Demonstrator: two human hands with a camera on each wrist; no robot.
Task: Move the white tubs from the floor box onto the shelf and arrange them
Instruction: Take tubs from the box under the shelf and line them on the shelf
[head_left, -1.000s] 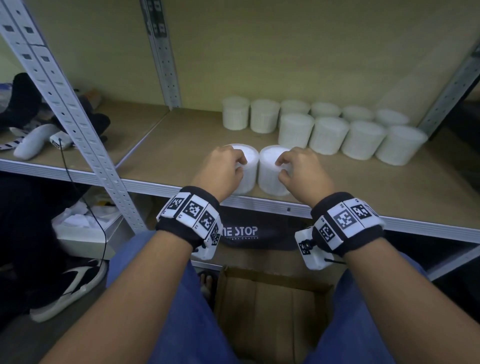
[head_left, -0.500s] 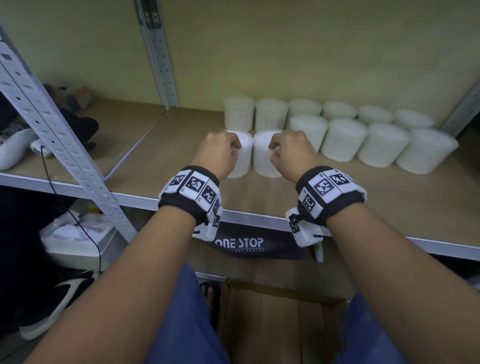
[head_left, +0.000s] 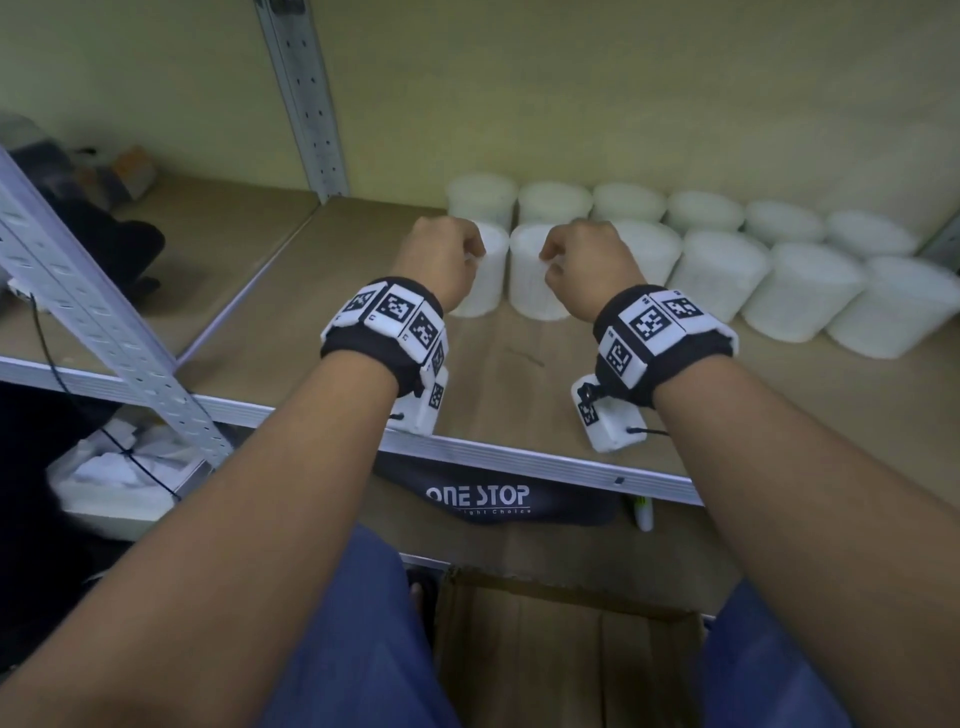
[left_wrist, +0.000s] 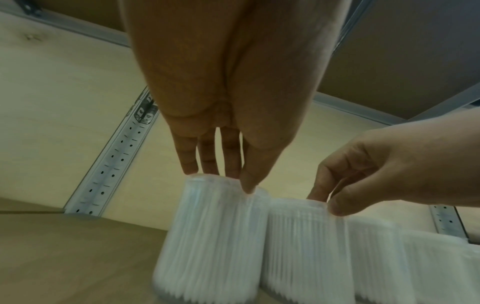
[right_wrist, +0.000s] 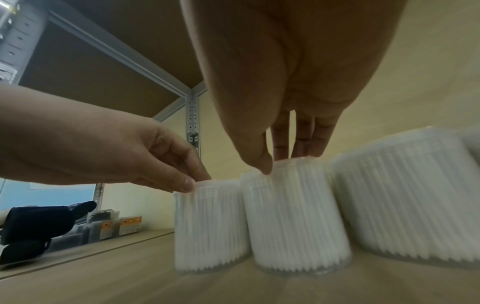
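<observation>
White tubs (head_left: 719, 275) (finely ribbed) on a tan shelf (head_left: 519, 374), black wristbands (head_left: 387, 332) with black-and-white square codes, blue trousers (head_left: 358, 639), brown box (head_left: 566, 660).

A stockroom or storage area, by the look of it — slotted grey metal uprights (head_left: 306, 98) carry a plain wooden shelf (head_left: 519, 374) edged in metal, with many identical white tubs (head_left: 802, 291) lined up in rows. A cardboard box (head_left: 561, 649) sits on the floor below — small packaged goods (right_wrist: 114, 226) fill the neighbouring bay.
</observation>
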